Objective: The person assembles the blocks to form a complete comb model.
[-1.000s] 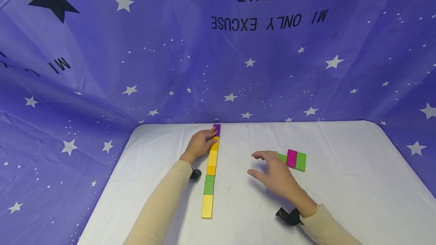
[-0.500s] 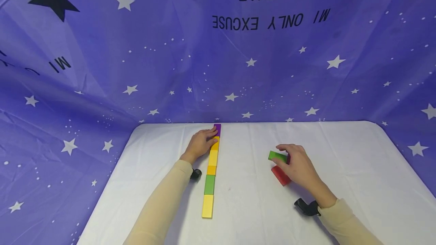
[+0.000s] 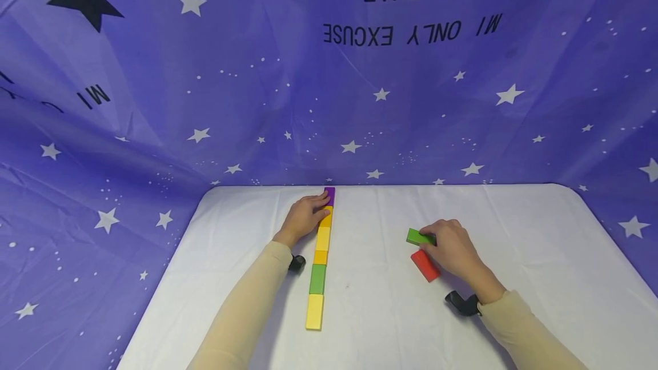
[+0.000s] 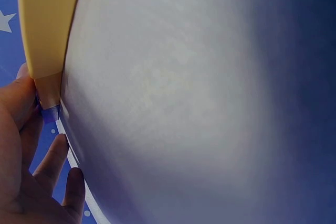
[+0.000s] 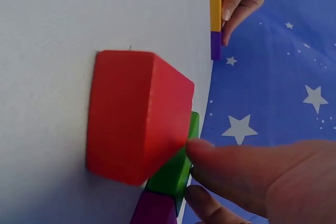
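My left hand (image 3: 303, 218) reaches to the far end of a row of blocks. Its fingertips touch the purple block (image 3: 330, 196), and the thumb lies against the orange block (image 3: 326, 218) beside it. Toward me the row continues with a yellow block (image 3: 323, 238), a small orange block (image 3: 320, 257), a green block (image 3: 317, 279) and a pale yellow block (image 3: 315, 312). On the right, my right hand (image 3: 454, 249) pinches a bright green block (image 3: 417, 237) with thumb and forefinger. A red block (image 3: 425, 265) lies just nearer me. A magenta block (image 5: 155, 208) adjoins the green one in the right wrist view.
A white cloth covers the table (image 3: 370, 301). Behind it and at the sides hangs a purple curtain (image 3: 288, 101) with stars and upside-down lettering. Each wrist wears a black camera mount, such as the right one (image 3: 462, 304).
My right hand has moved right to the loose blocks, uncovering the red block, and its fingers have closed in on the green one. The left hand stays at the row.
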Demonstrator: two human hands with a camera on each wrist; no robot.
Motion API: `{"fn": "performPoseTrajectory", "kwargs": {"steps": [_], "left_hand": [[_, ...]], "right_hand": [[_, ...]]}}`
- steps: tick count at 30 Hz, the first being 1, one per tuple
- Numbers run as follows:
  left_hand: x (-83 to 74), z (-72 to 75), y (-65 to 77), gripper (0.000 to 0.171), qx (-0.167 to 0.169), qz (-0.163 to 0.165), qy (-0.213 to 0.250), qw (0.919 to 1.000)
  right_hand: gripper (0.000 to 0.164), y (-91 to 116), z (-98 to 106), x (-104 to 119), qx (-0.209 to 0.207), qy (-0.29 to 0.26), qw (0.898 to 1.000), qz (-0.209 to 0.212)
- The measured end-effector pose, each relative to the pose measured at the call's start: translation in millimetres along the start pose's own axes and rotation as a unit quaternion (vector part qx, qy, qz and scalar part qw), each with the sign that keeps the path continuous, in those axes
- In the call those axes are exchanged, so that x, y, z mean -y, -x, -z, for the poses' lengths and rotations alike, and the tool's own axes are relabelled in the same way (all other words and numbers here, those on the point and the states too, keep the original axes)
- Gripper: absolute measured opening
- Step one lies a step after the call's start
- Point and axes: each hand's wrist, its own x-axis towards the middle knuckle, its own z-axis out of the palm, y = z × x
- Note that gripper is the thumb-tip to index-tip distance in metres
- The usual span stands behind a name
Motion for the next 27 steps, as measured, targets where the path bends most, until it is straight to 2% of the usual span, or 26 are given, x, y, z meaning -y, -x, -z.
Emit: {"fn": "performPoseTrajectory", "kwargs": {"steps": [9, 17, 21, 27], "left_hand": [[-1.4, 1.6, 0.5, 0.042, 0.0, 0.0, 0.0, 1.0], [-0.3, 0.5, 1.5, 0.043, 0.004, 0.006, 0.0, 1.0], [0.0, -0.1, 1.5, 0.043, 0.007, 0.008, -0.002, 0.9999], [-0.2, 1.0, 0.9, 0.044, 0.009, 0.009, -0.004, 0.9999]], "right_hand": [[0.029, -15, -6, 5, 0.02, 0.016, 1.0, 0.012], [0.03, -29, -13, 9, 0.038, -0.006, 0.999, 0.022], [0.032, -29, -14, 9, 0.035, -0.024, 0.999, -0.013], [0.06, -26, -14, 14, 0.026, -0.012, 0.995, -0.095]]}}
